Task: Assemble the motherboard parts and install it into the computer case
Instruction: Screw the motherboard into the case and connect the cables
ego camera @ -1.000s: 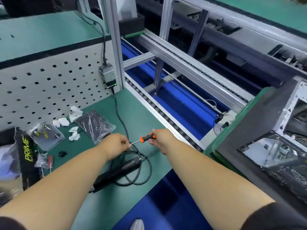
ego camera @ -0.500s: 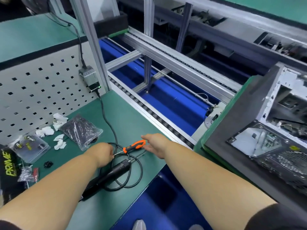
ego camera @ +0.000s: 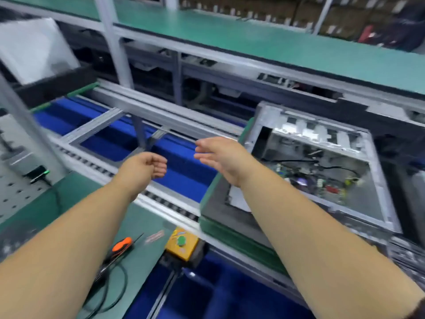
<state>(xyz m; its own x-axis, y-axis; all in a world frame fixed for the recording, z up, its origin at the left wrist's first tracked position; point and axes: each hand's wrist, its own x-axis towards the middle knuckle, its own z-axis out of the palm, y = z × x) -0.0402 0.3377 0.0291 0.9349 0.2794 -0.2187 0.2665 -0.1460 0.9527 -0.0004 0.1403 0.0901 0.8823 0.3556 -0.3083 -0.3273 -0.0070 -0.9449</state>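
Computer case [ego camera: 317, 166] lies open side up on a green-edged pallet [ego camera: 230, 229] on the conveyor line, to the right of both hands; its long axis appears to run left to right across the view, board and cables visible inside, blurred. Green desk [ego camera: 142, 226] sits lower left. Right hand [ego camera: 220, 155] hovers at the case's near-left corner, fingers spread, holding nothing. Left hand [ego camera: 145, 166] hangs over the blue gap, fingers loosely curled, empty, well apart from the case. Right hand is nearer. Orange-handled screwdriver [ego camera: 123, 244] lies on the desk, untouched.
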